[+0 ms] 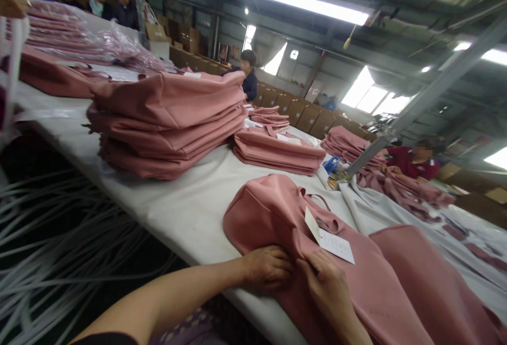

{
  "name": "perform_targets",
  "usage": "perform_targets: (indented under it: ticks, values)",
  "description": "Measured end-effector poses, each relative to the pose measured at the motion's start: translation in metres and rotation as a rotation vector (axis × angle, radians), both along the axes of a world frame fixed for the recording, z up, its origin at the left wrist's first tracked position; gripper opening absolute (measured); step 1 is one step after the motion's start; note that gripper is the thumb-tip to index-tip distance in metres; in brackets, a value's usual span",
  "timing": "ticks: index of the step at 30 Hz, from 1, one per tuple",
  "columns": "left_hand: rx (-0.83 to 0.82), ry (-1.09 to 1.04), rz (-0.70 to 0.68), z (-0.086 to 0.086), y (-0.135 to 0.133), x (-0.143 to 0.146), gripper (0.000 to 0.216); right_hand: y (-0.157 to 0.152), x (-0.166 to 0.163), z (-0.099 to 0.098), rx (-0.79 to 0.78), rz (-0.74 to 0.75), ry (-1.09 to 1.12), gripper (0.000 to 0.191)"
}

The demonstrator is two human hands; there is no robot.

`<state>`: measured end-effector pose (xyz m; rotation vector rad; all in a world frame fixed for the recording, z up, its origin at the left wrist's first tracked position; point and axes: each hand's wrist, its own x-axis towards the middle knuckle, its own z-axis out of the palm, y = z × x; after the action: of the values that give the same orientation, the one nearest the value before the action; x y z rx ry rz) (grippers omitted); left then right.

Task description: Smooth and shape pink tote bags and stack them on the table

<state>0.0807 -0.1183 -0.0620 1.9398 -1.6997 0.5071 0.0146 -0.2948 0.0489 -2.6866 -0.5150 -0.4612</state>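
A pink bag [261, 207] lies in front of me at the table's near edge, with thin straps and a white paper tag [335, 244] on its top. My left hand [269, 267] is closed on the bag's near edge, fingers curled into the material. Right beside it, my right hand [322, 276] pinches a fold of the same bag between thumb and fingers. Exactly what lies under the fingertips is hidden. Another pink bag [431, 276] lies partly behind it, to the right.
Stacked pink bags [170, 123] stand on the white-covered table [178, 213] at left, with a lower pile [281, 149] beyond. A slanted metal post [428, 91] rises at right. White strips [47, 260] hang below the table. Co-workers and cardboard boxes [309, 118] are farther back.
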Motion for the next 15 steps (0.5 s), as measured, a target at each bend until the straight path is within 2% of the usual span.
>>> perform_targets:
  ticks: [3, 6, 8, 10, 11, 13, 15]
  values:
    - [-0.024, -0.029, 0.09, -0.003, 0.001, 0.0, 0.021, -0.01, 0.001, -0.003, -0.004, 0.014, -0.027, 0.025]
    - [-0.148, -0.133, 0.245, 0.012, 0.012, 0.005, 0.03, -0.017, 0.006, -0.005, -0.05, 0.02, -0.099, 0.025]
    - [-0.209, -0.196, 0.388, 0.036, 0.025, 0.015, 0.04, -0.016, 0.008, -0.006, -0.086, 0.033, -0.154, 0.024]
    - [-0.158, -0.206, 0.533, 0.065, 0.041, 0.029, 0.057, -0.012, 0.009, -0.005, -0.111, 0.033, -0.197, 0.024]
    - [-0.083, -0.19, 0.586, 0.08, 0.049, 0.037, 0.067, -0.009, 0.01, -0.005, -0.121, 0.027, -0.211, 0.024]
    - [0.079, -0.191, 0.579, 0.103, 0.061, 0.052, 0.079, -0.009, 0.008, -0.002, -0.141, 0.004, -0.21, 0.023]
    - [0.208, -0.2, 0.523, 0.116, 0.071, 0.062, 0.085, -0.017, 0.0, 0.001, -0.183, -0.035, -0.154, 0.021]
